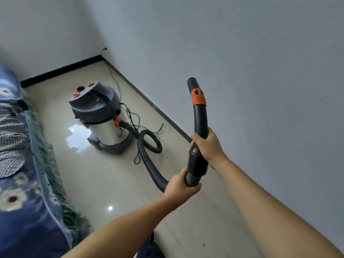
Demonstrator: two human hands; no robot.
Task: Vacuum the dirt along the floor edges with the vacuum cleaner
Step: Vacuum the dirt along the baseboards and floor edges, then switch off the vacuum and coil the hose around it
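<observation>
Your right hand [208, 146] wraps its fingers around the curved black handle tube [200, 116], raised with its open end pointing up in front of the grey wall [260, 71]. Your left hand [179, 185] grips the ribbed hose [149, 164] just below the tube's cuff. The vacuum cleaner [101, 116] stands on the tiled floor [111, 183] ahead, near the wall edge, beside the blue patterned sofa [22, 183].

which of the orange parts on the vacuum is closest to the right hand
The orange collar on the black curved wand, just above the right hand; the other orange parts sit far off on the steel canister.
</observation>
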